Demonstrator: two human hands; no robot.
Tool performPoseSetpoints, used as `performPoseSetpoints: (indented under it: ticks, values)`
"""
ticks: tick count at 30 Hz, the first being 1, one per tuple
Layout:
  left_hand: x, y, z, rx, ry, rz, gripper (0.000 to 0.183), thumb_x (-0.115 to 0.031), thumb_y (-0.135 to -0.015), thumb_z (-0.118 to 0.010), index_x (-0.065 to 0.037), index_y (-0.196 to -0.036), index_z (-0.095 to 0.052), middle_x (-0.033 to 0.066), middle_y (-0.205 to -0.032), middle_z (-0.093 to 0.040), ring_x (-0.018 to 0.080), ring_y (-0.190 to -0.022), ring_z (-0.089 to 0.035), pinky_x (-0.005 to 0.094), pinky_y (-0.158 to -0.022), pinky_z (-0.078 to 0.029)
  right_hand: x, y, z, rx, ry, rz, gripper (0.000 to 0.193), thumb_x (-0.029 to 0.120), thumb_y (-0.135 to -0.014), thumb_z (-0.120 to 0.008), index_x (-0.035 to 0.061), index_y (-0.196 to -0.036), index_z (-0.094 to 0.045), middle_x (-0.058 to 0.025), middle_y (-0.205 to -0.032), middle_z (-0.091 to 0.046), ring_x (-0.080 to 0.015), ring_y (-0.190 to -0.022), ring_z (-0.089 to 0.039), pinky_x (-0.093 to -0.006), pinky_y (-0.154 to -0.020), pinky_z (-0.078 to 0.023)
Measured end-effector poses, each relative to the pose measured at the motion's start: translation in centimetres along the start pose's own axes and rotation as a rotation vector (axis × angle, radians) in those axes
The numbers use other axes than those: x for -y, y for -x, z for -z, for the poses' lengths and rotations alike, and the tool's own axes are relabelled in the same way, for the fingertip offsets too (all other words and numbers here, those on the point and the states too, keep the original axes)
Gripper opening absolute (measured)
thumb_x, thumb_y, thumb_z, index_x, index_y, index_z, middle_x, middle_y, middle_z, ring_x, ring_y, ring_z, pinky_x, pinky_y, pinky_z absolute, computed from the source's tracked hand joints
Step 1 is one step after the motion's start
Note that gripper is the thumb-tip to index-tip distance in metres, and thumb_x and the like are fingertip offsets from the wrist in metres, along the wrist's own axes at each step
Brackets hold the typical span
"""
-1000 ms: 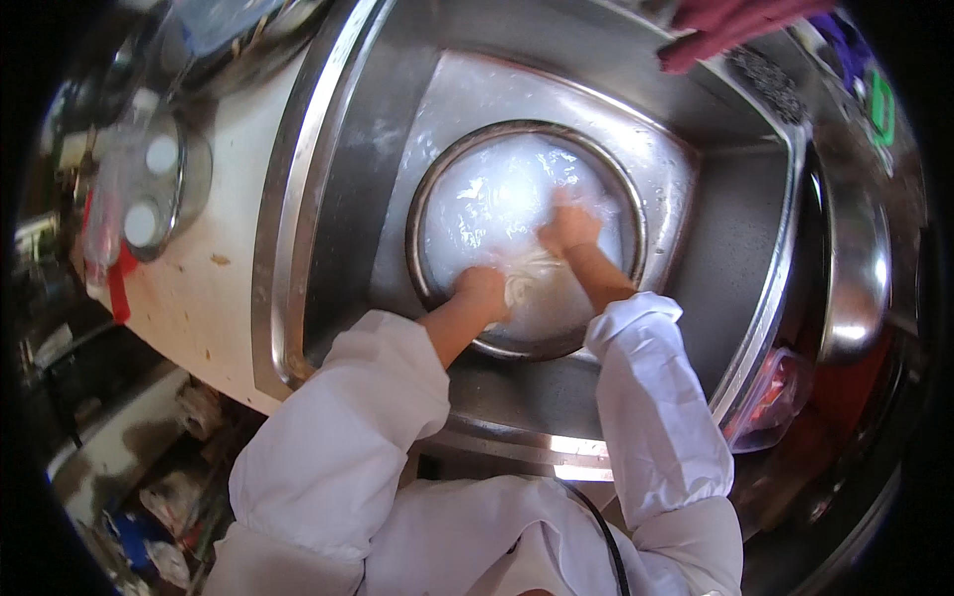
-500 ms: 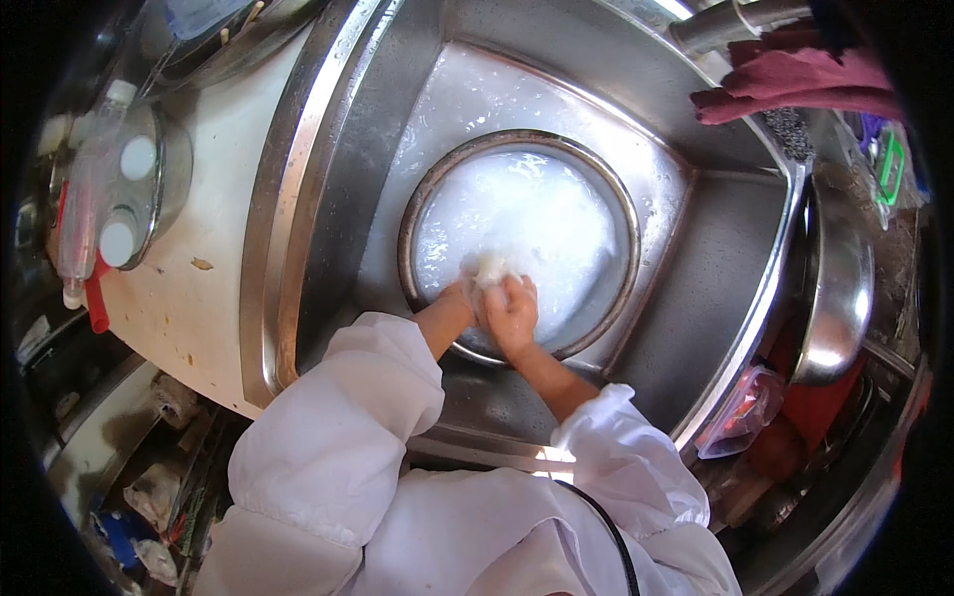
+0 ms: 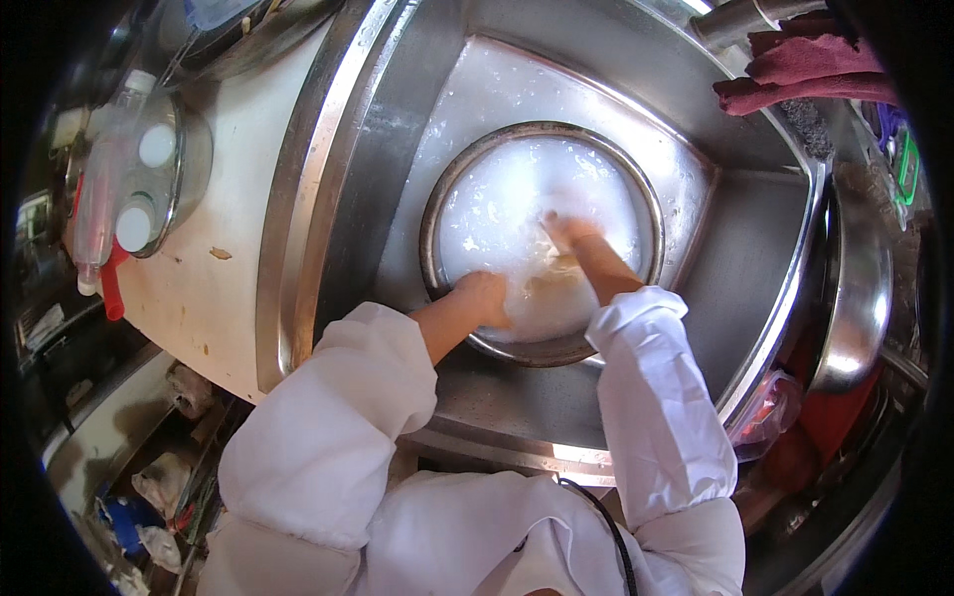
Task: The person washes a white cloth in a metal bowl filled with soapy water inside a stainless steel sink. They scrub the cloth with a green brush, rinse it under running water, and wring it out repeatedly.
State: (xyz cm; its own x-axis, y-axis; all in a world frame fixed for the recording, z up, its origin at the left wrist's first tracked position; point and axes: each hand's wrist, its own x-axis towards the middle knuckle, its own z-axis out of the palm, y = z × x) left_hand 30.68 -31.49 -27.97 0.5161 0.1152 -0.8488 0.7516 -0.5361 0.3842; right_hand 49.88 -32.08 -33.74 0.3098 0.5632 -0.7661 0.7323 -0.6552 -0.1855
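Observation:
A round metal basin (image 3: 542,128) full of cloudy, whitish, foamy water (image 3: 497,199) sits inside a steel sink (image 3: 755,248). Both my hands are in the basin, their sleeves white. My left hand (image 3: 483,296) dips into the water near the basin's front left, its fingers largely hidden below the surface. Farther right and deeper in, my right hand (image 3: 576,238) is smeared by motion, so its fingers cannot be made out. Between the two hands a pale, soft-looking lump (image 3: 556,270) shows through the water, its kind unclear.
On the left, a pale counter (image 3: 229,298) holds clear bottles with white caps (image 3: 134,228) and a red tube-like piece (image 3: 111,288). Dark red cloths (image 3: 805,79) hang at the far right sink edge. A shiny metal bowl (image 3: 855,298) stands beyond the right rim.
My hands were together at the basin's front around a pale lump. They are now apart: the right has moved away and rightward, the left stays near the front. The view has shifted slightly.

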Motion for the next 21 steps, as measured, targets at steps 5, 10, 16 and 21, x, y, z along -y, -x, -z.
performPoseSetpoints:
  ticks: [5,10,16,21]
  values:
    - [0.3,-1.5,-1.5,-0.006,-0.043,-0.094,0.053,-0.041,-0.064,-0.065,-0.007,-0.104,-0.059,0.0131,-0.103,-0.06,0.025,-0.098,-0.057,0.0402,-0.088,-0.041,-3.5,3.8,-1.0,-0.464,-0.263,0.117,0.05,0.03,-0.07,-0.065,0.0117,-0.114,-0.05,-0.0203,-0.102,-0.054,-0.0291,-0.099,-0.051,-0.0401,-0.08,-0.042]
    - [2.0,-5.1,-4.5,-0.017,-0.347,-0.24,0.05,-0.042,-0.071,-0.057,-0.007,-0.107,-0.057,0.0136,-0.105,-0.058,0.0262,-0.099,-0.056,0.0395,-0.087,-0.041,1.8,12.9,-4.8,-0.539,-0.566,0.514,0.03,0.021,-0.068,-0.069,0.0083,-0.093,-0.059,-0.0153,-0.098,-0.056,-0.0289,-0.092,-0.049,-0.0397,-0.084,-0.037]
    - [2.8,-6.5,-5.9,-0.156,0.695,-0.127,0.047,-0.045,-0.077,-0.048,-0.014,-0.112,-0.052,0.0105,-0.12,-0.05,0.0254,-0.109,-0.049,0.0385,-0.092,-0.038,5.7,10.5,-8.2,-0.815,-0.394,0.16,0.021,0.022,-0.068,-0.062,0.0095,-0.084,-0.061,-0.0159,-0.083,-0.053,-0.0356,-0.083,-0.05,-0.0446,-0.07,-0.041]
    - [0.0,-3.1,-1.3,-0.147,0.044,-0.045,0.065,-0.038,-0.062,-0.067,-0.013,-0.119,-0.048,0.0136,-0.111,-0.056,0.0262,-0.103,-0.054,0.0332,-0.084,-0.045,3.0,4.3,-9.0,-0.39,-0.211,0.16,0.028,0.025,-0.07,-0.058,0.0058,-0.09,-0.059,-0.0181,-0.088,-0.055,-0.0355,-0.083,-0.052,-0.0472,-0.07,-0.042]
